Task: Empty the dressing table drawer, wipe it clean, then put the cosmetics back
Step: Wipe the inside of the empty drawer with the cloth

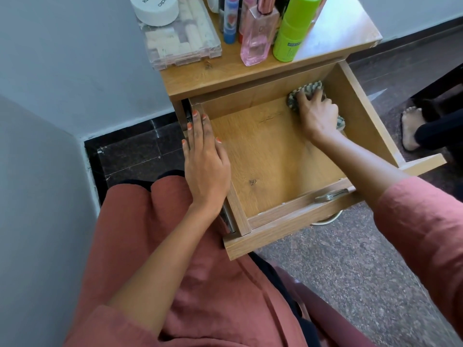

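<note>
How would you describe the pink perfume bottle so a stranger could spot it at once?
Find the wooden dressing table above the open drawer. On its top, right of the clear plastic box, bottles stand in a cluster. The perfume bottle is the see-through pink, flat-sided one with a rose-gold cap, just left of the bright green bottle.

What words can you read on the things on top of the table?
"studio": upside down, on the white jar.
Second word on the jar: cut off by the picture's edge, unreadable.
Green bottle, dark label: too small to read.
Pink bottle: faint mark, unreadable.
</note>
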Tool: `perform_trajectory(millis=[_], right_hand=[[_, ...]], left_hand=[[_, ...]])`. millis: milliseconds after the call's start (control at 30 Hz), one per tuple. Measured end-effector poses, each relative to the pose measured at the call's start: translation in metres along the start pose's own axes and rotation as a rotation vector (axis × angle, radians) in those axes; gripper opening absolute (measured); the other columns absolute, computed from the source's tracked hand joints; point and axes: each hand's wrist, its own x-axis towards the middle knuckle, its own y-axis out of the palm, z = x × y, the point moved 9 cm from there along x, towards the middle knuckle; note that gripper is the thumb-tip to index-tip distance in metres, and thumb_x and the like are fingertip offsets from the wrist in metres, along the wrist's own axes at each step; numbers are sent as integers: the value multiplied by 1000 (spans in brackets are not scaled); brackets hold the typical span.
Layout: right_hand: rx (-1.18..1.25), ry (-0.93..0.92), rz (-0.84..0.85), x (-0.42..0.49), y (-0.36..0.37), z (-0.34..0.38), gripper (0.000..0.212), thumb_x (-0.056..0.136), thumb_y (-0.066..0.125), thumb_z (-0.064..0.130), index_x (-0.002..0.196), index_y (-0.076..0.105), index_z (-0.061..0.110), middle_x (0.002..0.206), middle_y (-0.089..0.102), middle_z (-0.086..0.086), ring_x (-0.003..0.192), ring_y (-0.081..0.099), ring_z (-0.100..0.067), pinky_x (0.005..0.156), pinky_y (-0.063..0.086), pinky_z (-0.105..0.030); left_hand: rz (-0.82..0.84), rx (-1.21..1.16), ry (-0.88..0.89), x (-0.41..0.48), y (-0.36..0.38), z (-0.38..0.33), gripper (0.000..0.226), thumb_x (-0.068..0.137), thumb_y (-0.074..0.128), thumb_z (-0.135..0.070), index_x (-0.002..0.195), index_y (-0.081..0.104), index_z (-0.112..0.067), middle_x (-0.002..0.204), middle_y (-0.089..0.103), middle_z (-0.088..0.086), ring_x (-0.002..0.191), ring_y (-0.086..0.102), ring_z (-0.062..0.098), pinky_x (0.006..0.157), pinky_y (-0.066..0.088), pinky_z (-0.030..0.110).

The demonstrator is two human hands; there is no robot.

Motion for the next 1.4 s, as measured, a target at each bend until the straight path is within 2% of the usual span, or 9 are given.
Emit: perform_trajectory(millis=[167, 267, 367, 500, 700, 800, 1000, 1267, 1400], right_hand=[[30, -102, 5, -14, 3, 29, 51, 93, 47, 15, 140, 26, 16, 135, 31, -29, 107, 47, -45, 79, 44, -48], [22, -122, -1, -17, 4, 29, 50, 94, 45, 18, 141, 26, 20, 139, 29, -26, 114, 43, -45, 84, 42, -49], [6, -73, 26, -12, 5, 13, 53, 94, 46, 19, 142, 24, 22, 142, 28, -24, 120, 39, -43, 90, 40, -50], [21, 73, 23, -8, 3, -21, 47, 96, 39, 11, 141, 26, 19, 138, 31, -26, 117, 41, -45, 91, 40, -49], [99, 91, 42, -16, 6, -28, 45, 94, 41, 3, 136, 28, 10, 133, 32, -28, 114, 40, -47, 89, 44, -52], [59, 115, 79, -29, 14, -36, 55, 89, 49, -2, 136, 25, 10, 137, 26, -25, 115, 39, -47, 88, 44, -52], [81, 263, 197, -61, 37, -63, 31, 92, 39, -1, 122, 32, 4, 130, 29, -21, 114, 41, -46, 91, 41, -50], [43, 240, 243, -67, 27, -55, 40, 90, 41, -5, 127, 30, 2, 130, 30, -23, 114, 43, -48, 91, 42, -47], [15, 165, 245, -74, 19, -17, 37, 95, 34, 0, 131, 30, 2, 136, 28, -26, 117, 44, -47, 95, 41, -46]], left_hand=[[-3, 15, 5, 0, -1, 0, 48, 99, 27, -18, 145, 20, -11, 156, 11, 3, 144, 8, 18, 116, 4, 31], [6, 40, 11, 0, -1, 0, 48, 99, 26, -19, 145, 20, -10, 156, 11, 4, 144, 8, 19, 116, 5, 32], [13, 63, 18, 1, -1, -1, 48, 99, 26, -19, 146, 19, -10, 156, 11, 5, 144, 8, 19, 117, 6, 34], [21, 67, 20, 0, -1, -1, 48, 99, 26, -19, 146, 18, -11, 156, 10, 4, 144, 7, 18, 117, 4, 33], [20, 78, 20, 0, -1, -1, 48, 99, 26, -20, 146, 17, -11, 156, 10, 3, 144, 7, 18, 116, 3, 33], [16, 80, 20, 0, -1, 0, 48, 100, 25, -21, 146, 17, -12, 156, 10, 3, 144, 6, 18, 116, 3, 32], [11, 68, 21, 0, -1, 0, 47, 100, 26, -21, 146, 19, -11, 156, 11, 4, 144, 8, 19, 116, 3, 33], [5, 46, 18, 0, -1, -1, 48, 99, 26, -19, 146, 19, -10, 156, 12, 5, 144, 8, 19, 117, 6, 33], [6, 42, 16, 0, 0, -1, 48, 99, 26, -19, 146, 18, -10, 156, 11, 4, 144, 8, 19, 118, 7, 34]])
